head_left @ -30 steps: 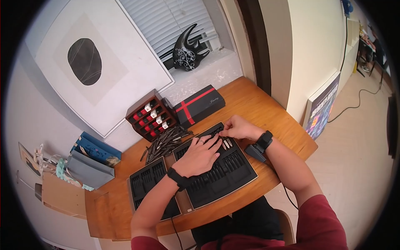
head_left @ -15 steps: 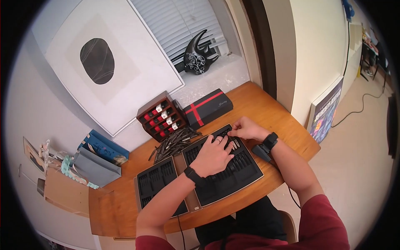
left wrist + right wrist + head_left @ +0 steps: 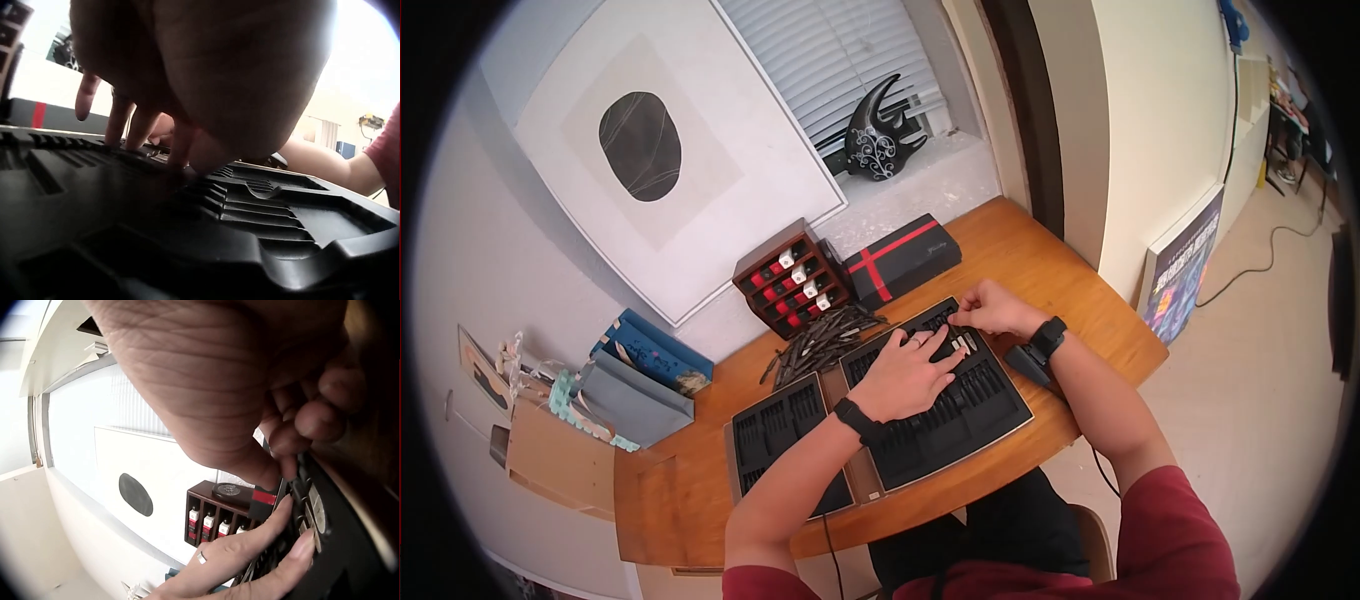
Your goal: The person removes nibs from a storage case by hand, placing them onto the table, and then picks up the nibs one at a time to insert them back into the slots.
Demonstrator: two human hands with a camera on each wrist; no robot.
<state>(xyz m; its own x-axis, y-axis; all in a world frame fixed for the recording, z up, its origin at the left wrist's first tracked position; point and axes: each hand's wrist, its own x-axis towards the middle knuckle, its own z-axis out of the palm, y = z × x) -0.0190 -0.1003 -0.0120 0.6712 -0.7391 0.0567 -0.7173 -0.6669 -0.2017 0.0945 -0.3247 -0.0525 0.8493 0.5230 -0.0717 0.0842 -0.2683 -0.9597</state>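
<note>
Black slotted tray (image 3: 960, 420) lies under your flat, relaxed left hand (image 3: 910, 375), while your right hand (image 3: 990, 308) pinches a small pale piece (image 3: 965, 343).

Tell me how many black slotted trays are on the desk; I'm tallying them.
2: the larger tray under both hands, the smaller tray beside it, toward the person's left.

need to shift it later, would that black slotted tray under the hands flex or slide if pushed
The black moulded slotted tray looks like thin formed plastic, so it would probably flex when lifted by one edge. It lies flat on the smooth wooden table, so a push would likely slide it. The left hand presses flat on it, perhaps to steady it while the right hand pinches a small piece.
</note>
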